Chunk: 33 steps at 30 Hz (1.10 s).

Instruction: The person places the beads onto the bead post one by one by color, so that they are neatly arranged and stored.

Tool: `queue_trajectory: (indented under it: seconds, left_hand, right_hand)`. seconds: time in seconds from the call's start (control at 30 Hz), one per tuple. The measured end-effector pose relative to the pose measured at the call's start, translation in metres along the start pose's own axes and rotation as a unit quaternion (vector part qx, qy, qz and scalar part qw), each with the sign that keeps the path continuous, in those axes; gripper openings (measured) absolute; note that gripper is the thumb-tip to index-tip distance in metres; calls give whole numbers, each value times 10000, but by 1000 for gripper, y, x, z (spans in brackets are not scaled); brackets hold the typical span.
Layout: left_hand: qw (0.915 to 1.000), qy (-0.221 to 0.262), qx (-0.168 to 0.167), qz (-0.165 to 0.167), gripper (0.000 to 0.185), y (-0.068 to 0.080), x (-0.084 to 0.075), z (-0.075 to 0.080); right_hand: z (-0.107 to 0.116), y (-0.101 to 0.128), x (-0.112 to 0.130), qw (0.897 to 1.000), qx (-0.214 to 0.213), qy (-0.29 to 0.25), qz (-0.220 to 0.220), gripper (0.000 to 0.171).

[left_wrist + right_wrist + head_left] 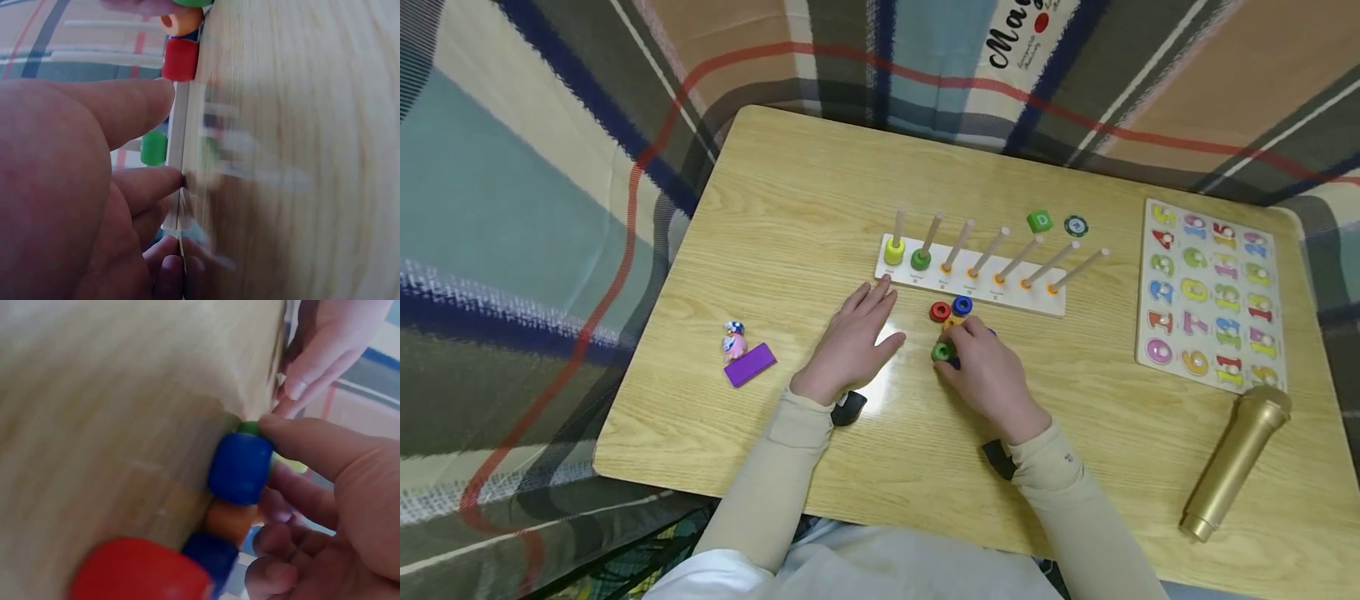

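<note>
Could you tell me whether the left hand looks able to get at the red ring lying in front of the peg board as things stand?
Probably yes. The left hand rests flat on the table just left of the red ring, with bare tabletop between them. The right hand is busy at the green ring nearer the person and does not block that path.

Home play spot, low wooden table (790, 208) on plaid blanket (527, 192), children's number puzzle (1213, 292)

Seven pegs (992, 248) on one board (970, 283), two threaded rings (895, 248), one number puzzle (1213, 293), one microphone (1236, 460)
</note>
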<state>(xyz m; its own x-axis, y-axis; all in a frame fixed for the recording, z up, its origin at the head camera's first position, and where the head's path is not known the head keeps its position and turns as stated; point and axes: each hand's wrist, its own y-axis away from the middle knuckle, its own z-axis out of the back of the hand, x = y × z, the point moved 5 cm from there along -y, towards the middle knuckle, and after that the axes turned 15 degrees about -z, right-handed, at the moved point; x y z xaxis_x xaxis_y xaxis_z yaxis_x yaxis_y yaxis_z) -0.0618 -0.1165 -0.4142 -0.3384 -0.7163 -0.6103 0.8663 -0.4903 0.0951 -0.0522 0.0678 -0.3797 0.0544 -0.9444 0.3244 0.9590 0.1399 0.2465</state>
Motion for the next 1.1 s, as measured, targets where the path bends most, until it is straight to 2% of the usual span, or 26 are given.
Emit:
queue_trajectory:
  seconds: [0.13,0.27,0.43,0.5,0.57,0.67,0.83,0.97,1.1]
  left_hand:
    - [10000,-15,12,36,71,1,1,0]
    - [10000,8,21,51,70,1,1,1]
    - [10000,37,39,77,71,2,2,3]
    - [10000,33,39,81,71,2,2,3]
    - [10000,18,40,85,71,3,3,3]
    - [10000,14,50,65,70,3,3,1]
    - [9999,-35,81,-61,70,1,2,-1]
    - [9999,12,80,-63,70,1,3,-3]
    - [10000,50,70,-43,70,1,4,-2]
  right_hand:
    - [-2,1,-8,9983,-40,-511,-271,31]
    - [12,0,-12,9895,-430,-1347,-288,33]
    - [49,-12,-6,9621,-1492,-2281,70,31]
    - [64,-22,1,9506,-1844,-2486,223,32]
    - [76,-34,11,9445,-2035,-2562,297,34]
    - [88,-52,25,9446,-2118,-2483,339,35]
    - [95,-73,40,9545,-2245,-1943,288,35]
    - [95,-79,44,9600,-2302,-1579,227,37]
    - [96,-78,44,9622,-2227,-1558,174,40]
